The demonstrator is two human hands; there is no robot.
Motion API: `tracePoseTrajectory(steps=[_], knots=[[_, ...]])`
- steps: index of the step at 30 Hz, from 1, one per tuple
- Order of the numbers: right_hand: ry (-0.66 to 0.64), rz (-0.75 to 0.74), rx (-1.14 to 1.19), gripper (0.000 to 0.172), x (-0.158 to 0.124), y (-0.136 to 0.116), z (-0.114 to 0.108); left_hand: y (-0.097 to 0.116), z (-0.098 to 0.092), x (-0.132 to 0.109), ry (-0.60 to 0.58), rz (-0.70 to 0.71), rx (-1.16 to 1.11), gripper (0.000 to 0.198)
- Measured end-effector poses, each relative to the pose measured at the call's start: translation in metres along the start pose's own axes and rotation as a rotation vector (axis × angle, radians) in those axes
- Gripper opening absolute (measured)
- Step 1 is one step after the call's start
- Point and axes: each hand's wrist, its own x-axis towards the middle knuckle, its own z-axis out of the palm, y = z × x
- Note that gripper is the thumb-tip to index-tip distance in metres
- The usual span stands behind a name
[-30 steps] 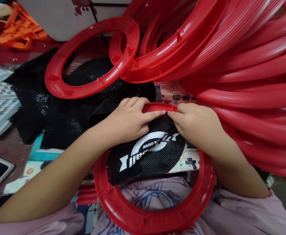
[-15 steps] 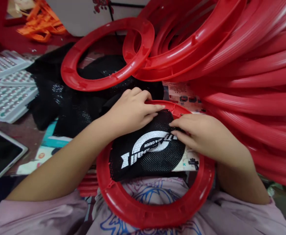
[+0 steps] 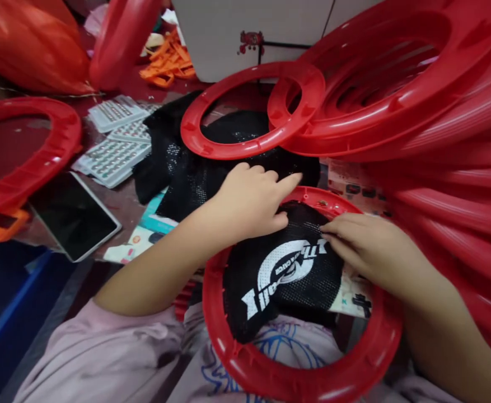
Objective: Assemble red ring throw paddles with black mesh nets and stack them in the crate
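Observation:
A red plastic ring lies on my lap, with a black mesh net printed in white letters stretched partly across it. My left hand rests at the ring's far rim, its index finger stretched onto the rim and the other fingers curled on the mesh edge. My right hand lies on the mesh at the right side, fingers together and pressing the net's edge near the rim. Neither hand lifts anything.
A loose red ring lies on a pile of black mesh ahead. A big stack of red rings fills the right. On the left are a tablet, white blister trays, another red ring and orange parts.
The view has swung left, showing the tablet and another ring. My right hand slid down off the far rim onto the mesh; my left hand stays at the rim, index finger now stretched out.

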Motion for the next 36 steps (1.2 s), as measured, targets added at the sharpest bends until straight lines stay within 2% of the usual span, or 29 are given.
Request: tracePoseTrajectory(steps=[3, 6, 8, 10, 13, 17, 24, 28, 32, 36], knots=[[0.027, -0.086, 0.041, 0.025, 0.004, -0.011, -0.003, -0.002, 0.001, 0.004, 0.066, 0.021, -0.057, 0.045], [0.030, -0.107, 0.029, 0.029, 0.007, -0.019, -0.006, -0.002, 0.007, 0.016, 0.132, 0.208, -0.302, 0.041], [0.039, -0.107, 0.026, 0.031, 0.007, -0.021, -0.007, -0.002, 0.010, 0.024, 0.068, 0.349, -0.471, 0.039], [0.057, -0.081, 0.029, 0.032, 0.008, -0.020, -0.007, -0.003, 0.011, 0.032, -0.012, 0.407, -0.575, 0.039], [0.076, -0.030, 0.033, 0.033, 0.007, -0.015, -0.006, -0.005, 0.012, 0.039, -0.064, 0.353, -0.705, 0.030], [0.070, 0.026, 0.046, 0.035, 0.007, -0.007, -0.006, -0.010, 0.015, 0.044, -0.058, 0.275, -0.868, 0.012], [0.050, 0.153, 0.039, 0.041, 0.010, -0.001, -0.005, -0.012, 0.023, 0.046, -0.050, 0.200, -0.918, 0.015], [0.032, 0.183, 0.012, 0.043, 0.011, -0.002, -0.003, -0.008, 0.023, 0.046, -0.002, 0.098, -0.921, 0.016], [0.021, 0.201, -0.005, 0.045, 0.012, -0.003, -0.003, -0.007, 0.023, 0.046, -0.020, 0.082, -0.929, 0.016], [0.004, 0.218, -0.016, 0.045, 0.013, -0.004, -0.004, -0.004, 0.025, 0.046, 0.017, 0.061, -0.923, 0.015]])
